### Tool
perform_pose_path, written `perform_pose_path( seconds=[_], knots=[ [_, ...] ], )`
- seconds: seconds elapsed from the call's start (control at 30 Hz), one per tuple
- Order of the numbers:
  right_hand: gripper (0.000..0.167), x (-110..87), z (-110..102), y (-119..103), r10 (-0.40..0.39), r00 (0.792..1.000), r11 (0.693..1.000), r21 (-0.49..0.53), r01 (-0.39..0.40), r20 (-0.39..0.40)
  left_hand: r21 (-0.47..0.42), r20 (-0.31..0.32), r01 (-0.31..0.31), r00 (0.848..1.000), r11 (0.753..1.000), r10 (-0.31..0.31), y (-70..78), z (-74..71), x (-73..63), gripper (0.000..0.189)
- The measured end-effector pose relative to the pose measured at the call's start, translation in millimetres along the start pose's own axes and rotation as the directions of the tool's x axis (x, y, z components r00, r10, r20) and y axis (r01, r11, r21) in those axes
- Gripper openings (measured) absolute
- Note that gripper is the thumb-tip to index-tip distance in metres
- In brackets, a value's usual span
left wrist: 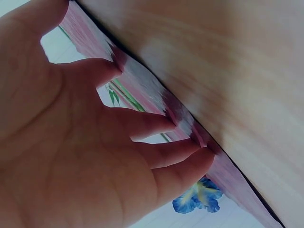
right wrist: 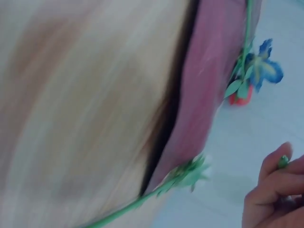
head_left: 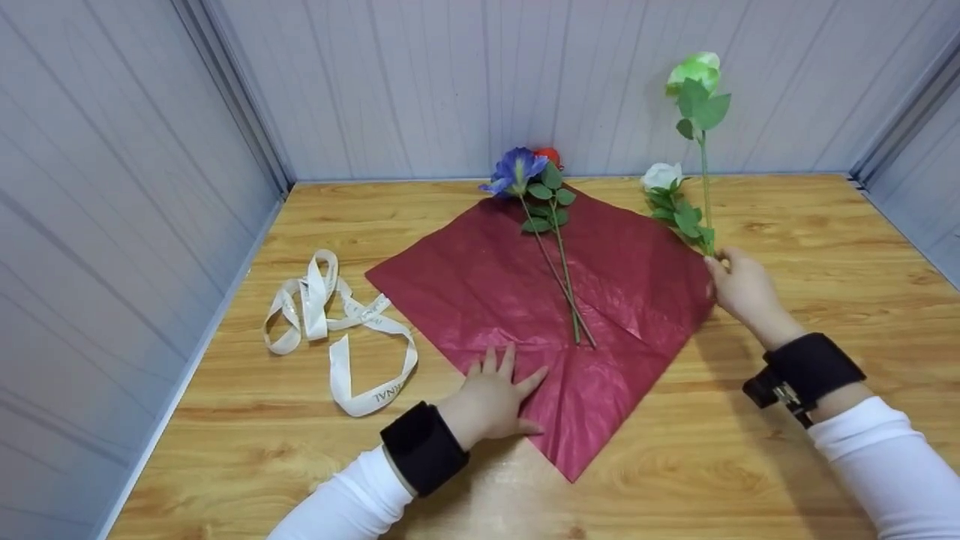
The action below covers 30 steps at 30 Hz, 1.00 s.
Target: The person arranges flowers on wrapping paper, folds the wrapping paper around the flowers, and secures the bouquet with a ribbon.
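Observation:
My right hand (head_left: 746,292) pinches the stem of a pale green artificial flower (head_left: 697,71), which stands upright above the table's right side. The cut stem end (right wrist: 283,161) pokes out between the fingers in the right wrist view. Beside it lies a white artificial rose (head_left: 663,175) near the paper's right corner. With fingers spread, my left hand (head_left: 487,397) rests on the lower left edge of a dark red sheet of wrapping paper (head_left: 465,277). On that sheet lie a blue flower (head_left: 517,171) and a red flower (head_left: 550,156), their stems crossing near the lower ends.
A white printed ribbon (head_left: 319,300) lies in loose loops left of the paper, one part reaching its edge. The wooden table (head_left: 810,217) ends at a grey panel wall (head_left: 420,82) behind, with further panels at left and right.

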State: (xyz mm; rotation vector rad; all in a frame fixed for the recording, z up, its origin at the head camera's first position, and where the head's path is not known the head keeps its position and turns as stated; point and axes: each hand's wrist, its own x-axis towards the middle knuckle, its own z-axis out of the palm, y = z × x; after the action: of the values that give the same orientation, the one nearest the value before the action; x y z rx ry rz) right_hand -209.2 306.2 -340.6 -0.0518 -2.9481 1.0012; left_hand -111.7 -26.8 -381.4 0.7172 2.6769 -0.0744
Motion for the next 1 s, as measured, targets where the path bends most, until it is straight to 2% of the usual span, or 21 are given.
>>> perform_pose_path(
  seconds=[0.2, 0.33, 0.53, 0.63, 0.87, 1.0],
  knots=[
    [0.032, 3.7, 17, -27, -0.051, 0.999, 0.997, 0.056, 0.051, -0.015, 0.000, -0.002, -0.002, 1.000, 1.000, 0.002, 0.3, 1.3, -0.3, 0.079],
    [0.031, 5.1, 26, -45, -0.085, 0.996, 0.995, 0.054, 0.086, -0.008, 0.008, -0.003, 0.000, 1.000, 1.000, 0.000, 0.4, 0.6, -0.1, 0.078],
    [0.029, 8.3, 49, -63, -0.091, 0.996, 0.994, 0.058, 0.091, -0.003, 0.005, 0.004, 0.001, 1.000, 1.000, -0.001, -0.2, 0.8, 1.5, 0.079],
    [0.028, 9.2, 63, -68, -0.085, 0.996, 0.993, 0.079, 0.083, 0.028, 0.011, 0.000, 0.002, 1.000, 1.000, -0.002, -0.2, 1.0, 2.1, 0.079],
    [0.026, 10.1, 92, -77, -0.021, 0.988, 0.989, 0.145, -0.001, 0.150, 0.013, -0.002, 0.004, 1.000, 1.000, -0.004, 0.2, 2.0, 1.7, 0.079],
    [0.024, 12.2, 102, -80, -0.030, 0.983, 0.994, 0.109, 0.010, 0.182, 0.005, -0.005, 0.002, 1.000, 1.000, -0.002, 0.2, 1.9, 1.7, 0.079]
  ],
)
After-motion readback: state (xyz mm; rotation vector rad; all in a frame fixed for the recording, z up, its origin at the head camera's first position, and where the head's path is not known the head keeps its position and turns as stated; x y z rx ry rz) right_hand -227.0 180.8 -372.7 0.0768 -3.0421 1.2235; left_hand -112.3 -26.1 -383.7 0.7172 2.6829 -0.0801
